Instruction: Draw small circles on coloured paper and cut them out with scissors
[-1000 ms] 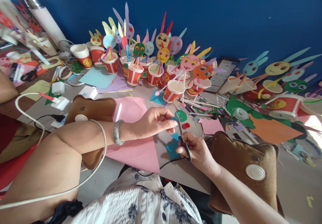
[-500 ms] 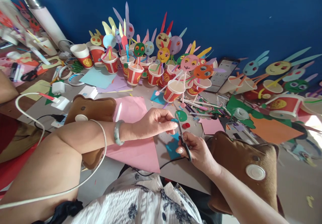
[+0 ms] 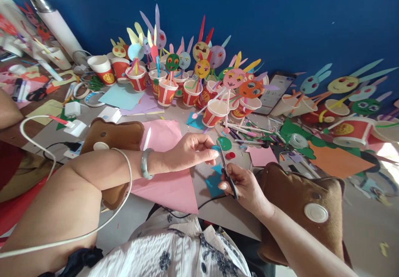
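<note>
Between the thumb and fingers of my left hand is pinched a small blue piece of paper. My right hand grips the black handles of a pair of scissors, whose blades point up at the edge of the blue piece. Just beyond the blades lies a green paper disc, with a small red disc near it. Under my hands rests a larger sheet of blue paper with a cut edge. A pink sheet spreads beneath my left wrist.
Red paper cups with paper rabbit faces on sticks line the blue wall. A phone leans among them. Brown cushions lie at both sides. A white cable crosses my left arm. Pens and orange paper lie to the right.
The blue piece has turned slightly in my left fingers and shows more of a rounded shape. Both hands stay almost in the same place.
</note>
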Motion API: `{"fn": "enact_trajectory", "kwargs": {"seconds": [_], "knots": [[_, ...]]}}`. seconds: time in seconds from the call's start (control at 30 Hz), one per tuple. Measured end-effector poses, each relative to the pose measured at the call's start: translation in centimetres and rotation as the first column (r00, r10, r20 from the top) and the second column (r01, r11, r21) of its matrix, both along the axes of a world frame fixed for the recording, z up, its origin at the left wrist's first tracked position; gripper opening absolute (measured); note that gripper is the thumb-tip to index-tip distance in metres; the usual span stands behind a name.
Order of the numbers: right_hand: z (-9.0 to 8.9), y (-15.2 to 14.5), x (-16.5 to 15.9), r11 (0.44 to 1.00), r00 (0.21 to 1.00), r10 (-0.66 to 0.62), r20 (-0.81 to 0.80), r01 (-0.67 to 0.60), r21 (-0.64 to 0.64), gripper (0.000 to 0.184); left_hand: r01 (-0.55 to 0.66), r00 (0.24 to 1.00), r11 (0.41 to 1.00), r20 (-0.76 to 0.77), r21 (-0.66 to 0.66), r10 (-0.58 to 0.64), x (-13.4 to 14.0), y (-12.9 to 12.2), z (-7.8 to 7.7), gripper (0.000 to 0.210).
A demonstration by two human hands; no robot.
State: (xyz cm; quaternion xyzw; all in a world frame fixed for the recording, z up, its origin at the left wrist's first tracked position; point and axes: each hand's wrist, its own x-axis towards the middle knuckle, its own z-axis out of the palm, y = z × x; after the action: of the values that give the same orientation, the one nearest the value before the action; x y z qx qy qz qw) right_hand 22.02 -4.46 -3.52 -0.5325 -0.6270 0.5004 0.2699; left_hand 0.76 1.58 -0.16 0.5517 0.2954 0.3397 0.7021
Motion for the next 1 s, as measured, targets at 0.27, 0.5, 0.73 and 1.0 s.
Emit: {"fn": "enact_trajectory", "kwargs": {"seconds": [0.27,0.5,0.73,1.0], "knots": [[0.11,-0.01,-0.01,1.0,1.0,-0.011,-0.015,0.01,-0.011,0.058,-0.02,1.0,1.0,0.001,0.012,0.02,0.01,0.13,0.19,0.015],[0.1,-0.05,0.04,1.0,1.0,-0.014,0.011,0.014,0.004,0.059,-0.029,0.999,1.0,0.018,0.01,0.029,-0.05,0.1,0.25,0.014],[0.05,-0.01,0.01,1.0,1.0,-0.002,0.006,0.002,0.01,0.06,-0.011,1.0,1.0,0.006,-0.001,0.011,0.07,0.04,0.12,0.016],[-0.38,0.06,0.16,0.998,0.999,-0.003,0.036,0.001,0.058,0.062,-0.003,1.0,1.0,-0.022,0.03,0.004,0.06,0.01,-0.16,0.019]]}}
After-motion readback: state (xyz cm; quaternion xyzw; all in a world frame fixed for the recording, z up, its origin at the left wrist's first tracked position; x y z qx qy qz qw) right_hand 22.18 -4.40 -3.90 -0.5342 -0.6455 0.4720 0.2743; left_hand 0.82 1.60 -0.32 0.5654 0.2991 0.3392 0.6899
